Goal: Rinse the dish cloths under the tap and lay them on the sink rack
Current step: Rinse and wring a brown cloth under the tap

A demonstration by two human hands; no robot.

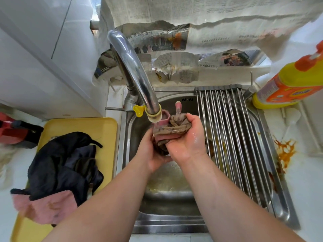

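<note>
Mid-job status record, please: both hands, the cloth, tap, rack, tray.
left hand: grips the lower end of the cloth
right hand: grips the bunched cloth
cloth: pink-brown, at the spout mouth
tap: spout above cloth; flow unclear
rack: across right side of sink, no cloth on it
tray: left of sink, holds dark cloth and pink cloth

**Metal, cloth, plastic, paper**

The tap (132, 67) is polished, mirror-glossy metal. The sink (167, 222) is duller brushed steel, smeared; the rack (232, 130) is made of smooth shiny metal rods. The dish cloth (173, 130) is wet, nubbly fabric. The tray (108, 130) is matt yellow plastic, the bottle (288, 86) glossy plastic. The newspaper (209, 11) is thin, matt, torn paper.
</note>
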